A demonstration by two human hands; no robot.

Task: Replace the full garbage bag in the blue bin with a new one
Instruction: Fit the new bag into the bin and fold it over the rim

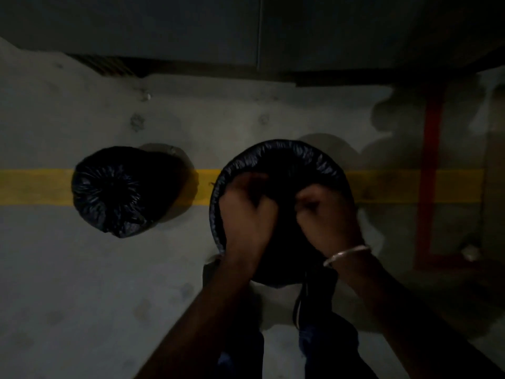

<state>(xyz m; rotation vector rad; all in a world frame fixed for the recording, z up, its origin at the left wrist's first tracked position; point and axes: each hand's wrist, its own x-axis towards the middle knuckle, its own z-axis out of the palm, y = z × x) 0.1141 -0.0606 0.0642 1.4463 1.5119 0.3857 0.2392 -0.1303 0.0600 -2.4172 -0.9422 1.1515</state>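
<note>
A round bin stands on the floor below me, its rim wrapped in a new black bag (284, 150); the bin's own colour is hidden by the bag and the dim light. My left hand (246, 212) and my right hand (322, 212) are both over the bin's mouth, fingers curled on the dark bag plastic inside. A metal bangle sits on my right wrist. To the left of the bin, a full black garbage bag (114, 190) with a gathered, tied top rests on the floor, apart from the bin.
The grey concrete floor carries a yellow painted stripe (32, 186) running left to right under both bags, and red painted lines (431, 170) at the right. A dark wall or cabinet closes off the far side. My dark shoes and blue trouser legs show at the bottom.
</note>
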